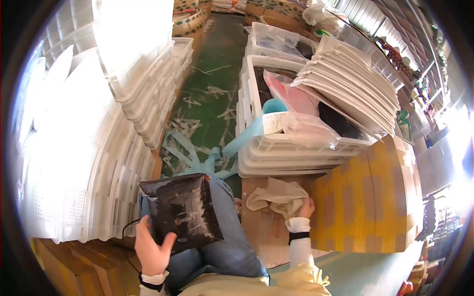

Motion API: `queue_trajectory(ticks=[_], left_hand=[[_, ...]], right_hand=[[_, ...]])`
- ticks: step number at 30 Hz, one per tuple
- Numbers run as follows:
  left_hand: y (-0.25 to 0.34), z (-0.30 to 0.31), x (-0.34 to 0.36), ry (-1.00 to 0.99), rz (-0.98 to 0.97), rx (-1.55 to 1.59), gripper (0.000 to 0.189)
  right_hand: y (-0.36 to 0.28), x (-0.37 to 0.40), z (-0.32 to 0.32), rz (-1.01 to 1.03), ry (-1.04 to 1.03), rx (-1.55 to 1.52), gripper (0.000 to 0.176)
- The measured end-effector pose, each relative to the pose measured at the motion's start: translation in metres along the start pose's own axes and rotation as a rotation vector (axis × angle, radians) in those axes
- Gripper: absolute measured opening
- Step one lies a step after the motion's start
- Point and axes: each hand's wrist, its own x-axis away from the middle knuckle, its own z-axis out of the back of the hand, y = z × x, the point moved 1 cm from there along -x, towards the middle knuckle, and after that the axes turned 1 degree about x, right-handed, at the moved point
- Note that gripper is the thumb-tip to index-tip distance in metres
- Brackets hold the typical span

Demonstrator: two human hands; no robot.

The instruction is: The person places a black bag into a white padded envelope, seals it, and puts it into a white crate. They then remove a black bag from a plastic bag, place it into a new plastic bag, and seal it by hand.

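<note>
Two hands at work at a cluttered packing spot: the left hand (152, 251) has its grip clamped on the lower corner of a dark packet (181, 212), thumb across the glossy front and fingers hidden behind. The packet stands tilted above that grip, and its far side rests on the person's knee (227, 246), clad in blue denim. The right hand (306, 207) has its grip closed on a bunched beige cloth (277, 196), which spreads away from the fingers across the brown desk (259, 232).

Just beyond the right grip stands a stack of white crates (296, 148) holding clear bags (306, 128), with a leaning pile of white sheets (345, 84) on top. A yellow-checked carton (365, 202) sits close on the outer side of that grip. Outward of the left grip rises a wall of white trays (98, 163). A thin black cord (127, 236) loops just beside its wrist. Pale strips litter the green floor (207, 84) farther ahead.

The corner hold looks like the weak point. With one grip at one edge and only the knee as a prop, the slick packet could pivot and slide off towards the floor. The cord near the left wrist might snag if that arm swings. A wide sweep of the cloth could also nudge the crates and the overhanging sheets.
</note>
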Motion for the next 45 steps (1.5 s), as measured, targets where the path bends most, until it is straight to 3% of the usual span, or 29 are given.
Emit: queue_trajectory(ticks=[2, 5, 8, 9, 12, 13, 16, 17, 19, 20, 22, 24, 25, 28, 31, 35, 38, 39, 42, 45], left_hand=[[-0.003, -0.004, 0.011, -0.020, -0.308, -0.018, 0.087], [-0.008, -0.010, 0.021, -0.131, -0.302, -0.058, 0.100], [-0.013, -0.013, 0.015, -0.198, -0.311, -0.046, 0.109], [-0.012, -0.014, 0.011, -0.207, -0.331, -0.039, 0.111], [-0.008, -0.019, -0.004, -0.253, -0.344, -0.042, 0.120], [-0.008, -0.021, -0.009, -0.272, -0.345, -0.051, 0.124], [-0.011, -0.031, -0.020, -0.317, -0.313, 0.022, 0.122], [-0.010, -0.032, -0.024, -0.363, -0.311, -0.050, 0.133], [-0.009, -0.035, -0.027, -0.398, -0.284, 0.009, 0.122], [-0.010, -0.035, -0.030, -0.414, -0.272, 0.038, 0.117], [-0.025, -0.040, -0.027, -0.429, -0.353, 0.018, 0.104], [-0.023, -0.047, -0.029, -0.487, -0.384, -0.216, 0.112], [-0.022, -0.045, -0.031, -0.479, -0.339, -0.110, 0.114], [-0.021, -0.040, -0.029, -0.422, -0.264, 0.094, 0.122], [-0.028, -0.046, -0.027, -0.320, -0.325, 0.096, 0.126], [-0.032, -0.046, -0.027, -0.297, -0.332, 0.065, 0.125], [-0.037, -0.048, -0.023, -0.294, -0.315, 0.086, 0.123], [-0.041, -0.052, -0.022, -0.299, -0.300, 0.111, 0.121], [-0.042, -0.045, -0.027, -0.414, -0.306, 0.057, 0.113], [-0.065, -0.042, -0.029, -0.499, -0.261, 0.181, 0.110]], right_hand=[[-0.025, -0.004, 0.008, 0.023, -0.095, 0.192, 0.019], [-0.044, -0.008, 0.011, 0.018, -0.306, 0.951, 0.025], [-0.065, 0.007, 0.007, 0.059, -0.316, 1.498, 0.032], [-0.080, 0.014, 0.000, 0.186, -0.261, 1.527, 0.030], [-0.113, 0.020, -0.016, 0.020, -0.447, 0.439, 0.029], [-0.129, 0.031, -0.028, -0.147, -0.516, -0.134, 0.031], [-0.227, 0.087, -0.075, -0.106, -0.977, -0.391, 0.050], [-0.225, 0.098, -0.086, -0.161, -1.209, -0.377, 0.056], [-0.212, 0.129, -0.123, 0.201, -1.626, -0.292, 0.059], [-0.201, 0.149, -0.148, 0.637, -1.770, -0.213, 0.057], [-0.201, 0.185, -0.173, 1.043, -1.936, 0.277, 0.050], [-0.200, 0.186, -0.208, 0.971, -2.133, 0.599, 0.049], [-0.200, 0.183, -0.226, 0.927, -2.221, 0.769, 0.048], [-0.212, 0.171, -0.270, 1.275, -1.487, 0.480, 0.049], [-0.215, 0.172, -0.304, 0.815, -1.714, 1.058, 0.048], [-0.206, 0.195, -0.306, 0.966, -1.645, 0.964, 0.049], [-0.215, 0.196, -0.281, 1.406, -1.493, 0.604, 0.050], [-0.224, 0.202, -0.267, 1.396, -1.515, 0.689, 0.055], [-0.203, 0.222, -0.216, 1.554, -1.743, 0.540, 0.056], [-0.195, 0.223, -0.215, 1.538, -1.958, 0.518, 0.058]])
